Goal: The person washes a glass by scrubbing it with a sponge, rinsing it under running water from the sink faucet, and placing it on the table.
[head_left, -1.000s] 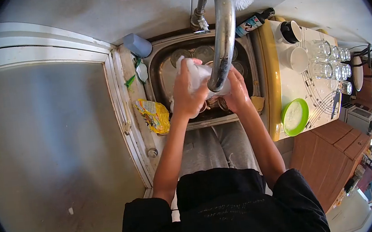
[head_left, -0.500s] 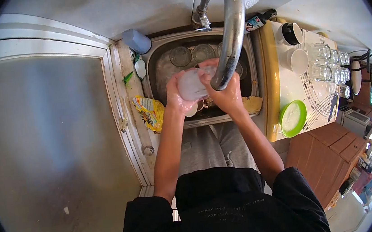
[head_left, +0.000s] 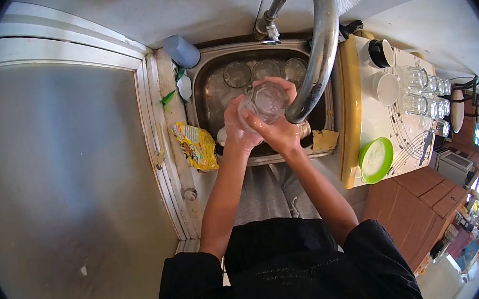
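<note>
Over the sink, a wet clear glass is held between my two hands, its round end facing up. My left hand is closed around the glass's left side. From the right, my right hand wraps it, fingers over the far side and thumb across the near side. Beyond them, several glasses stand in the sink, among them one at the back left and one at the back right. Pale dishes under my wrists are mostly hidden.
A curved metal faucet arches close to my right hand. On the right counter are a green bowl, white mugs and several clear glasses. A yellow packet and a grey-blue container sit along the left edge.
The glass has turned between my hands, so its round end now shows, and it looks clearer with less white foam. The camera view has shifted slightly, with the faucet appearing farther right.
</note>
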Demonstrator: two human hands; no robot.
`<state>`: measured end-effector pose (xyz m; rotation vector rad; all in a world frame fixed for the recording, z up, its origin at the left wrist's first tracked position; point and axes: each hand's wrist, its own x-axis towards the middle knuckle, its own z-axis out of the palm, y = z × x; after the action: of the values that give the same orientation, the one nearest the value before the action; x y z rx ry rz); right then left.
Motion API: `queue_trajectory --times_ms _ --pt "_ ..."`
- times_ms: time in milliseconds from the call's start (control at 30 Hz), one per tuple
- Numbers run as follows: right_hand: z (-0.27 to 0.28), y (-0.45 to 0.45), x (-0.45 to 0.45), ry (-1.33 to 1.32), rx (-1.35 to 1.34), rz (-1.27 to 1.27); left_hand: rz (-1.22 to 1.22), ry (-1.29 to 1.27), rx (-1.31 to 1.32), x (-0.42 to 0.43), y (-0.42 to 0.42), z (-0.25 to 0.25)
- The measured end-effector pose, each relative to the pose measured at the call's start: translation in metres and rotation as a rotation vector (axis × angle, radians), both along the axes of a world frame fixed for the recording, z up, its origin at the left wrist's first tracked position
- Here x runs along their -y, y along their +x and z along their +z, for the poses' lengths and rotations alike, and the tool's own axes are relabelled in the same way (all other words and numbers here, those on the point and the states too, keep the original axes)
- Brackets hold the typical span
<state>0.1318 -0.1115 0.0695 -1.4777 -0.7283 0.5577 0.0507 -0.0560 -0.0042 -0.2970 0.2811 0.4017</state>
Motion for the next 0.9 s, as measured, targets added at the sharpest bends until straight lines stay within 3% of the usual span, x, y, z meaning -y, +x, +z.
queue_trajectory --times_ms 67,133,267,333,367,433,533,700,767,833,900 --pt "0.007 0.0 0.002 -0.029 0.065 -0.024 0.084 -0.008 0.204 0.004 0.004 0.0" --pt "0.01 0.002 0.007 0.052 0.218 0.087 0.067 0.024 0.18 0.006 0.003 -0.002" --pt "-0.003 -0.002 0.014 0.03 0.156 -0.021 -0.048 0.087 -0.024 0.006 0.005 -0.008" --pt "-0.006 -0.001 0.017 -0.107 0.439 -0.016 -0.043 0.071 0.024 0.003 0.006 0.013" --pt "-0.005 0.0 0.019 -0.105 0.443 -0.015 -0.036 0.051 0.072 0.002 0.008 0.021" --pt "0.006 0.003 0.019 -0.023 0.228 0.09 -0.001 0.123 0.065 0.003 0.01 0.018" --pt "0.018 -0.001 0.016 0.016 0.195 -0.039 0.014 0.208 0.053 0.006 0.01 0.013" --pt "0.009 0.0 0.02 0.053 0.199 0.013 -0.041 0.284 0.091 0.008 0.022 0.026" --pt "0.009 0.001 0.019 0.004 0.149 0.047 0.009 -0.046 0.017 0.011 0.025 0.071" --pt "0.013 0.002 0.019 0.099 0.037 0.066 0.003 0.08 0.054 0.011 0.022 0.041" --pt "0.023 0.002 0.013 0.143 0.108 0.061 -0.008 0.201 0.091 0.012 0.02 0.028"
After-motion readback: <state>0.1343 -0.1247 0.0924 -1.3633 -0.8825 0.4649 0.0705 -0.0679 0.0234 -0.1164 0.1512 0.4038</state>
